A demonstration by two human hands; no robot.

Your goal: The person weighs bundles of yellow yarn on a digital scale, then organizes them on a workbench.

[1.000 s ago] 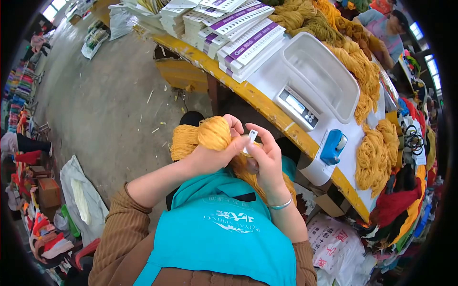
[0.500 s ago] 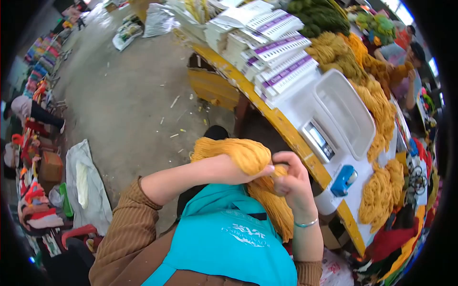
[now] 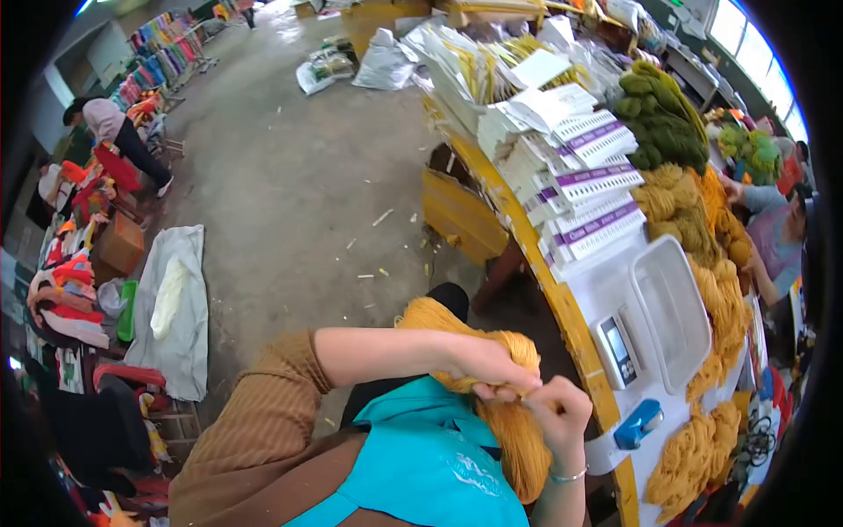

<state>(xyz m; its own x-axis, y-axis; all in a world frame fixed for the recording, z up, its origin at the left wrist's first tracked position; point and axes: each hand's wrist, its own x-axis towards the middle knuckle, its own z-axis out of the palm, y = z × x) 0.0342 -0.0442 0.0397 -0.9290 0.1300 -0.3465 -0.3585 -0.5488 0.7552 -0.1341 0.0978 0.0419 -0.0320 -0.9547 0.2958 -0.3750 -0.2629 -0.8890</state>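
Observation:
A golden-yellow hank of yarn (image 3: 520,443) lies across my lap, one part hanging down over my turquoise apron (image 3: 413,439). Wrapped around the middle of the hank is my left hand (image 3: 492,362), its forearm crossing the upper part of the yarn. Close beside it, my right hand (image 3: 562,411) has thumb and fingers pinched together on a bit of the same yarn. The two hands nearly touch at the fingertips. Exactly which strands the right fingers hold is too small to make out.
At my right runs a table with a yellow edge (image 3: 575,338). On it are a digital scale (image 3: 618,353), a clear plastic tray (image 3: 672,307), a blue tape dispenser (image 3: 638,425), stacked shade cards (image 3: 597,220) and yarn hanks (image 3: 694,461). Another person (image 3: 777,233) sits beyond it.
The view has swung, so the table and floor sit lower and further right. My left hand now lies over the yarn instead of partly behind it; my right fingers have closed in a pinch.

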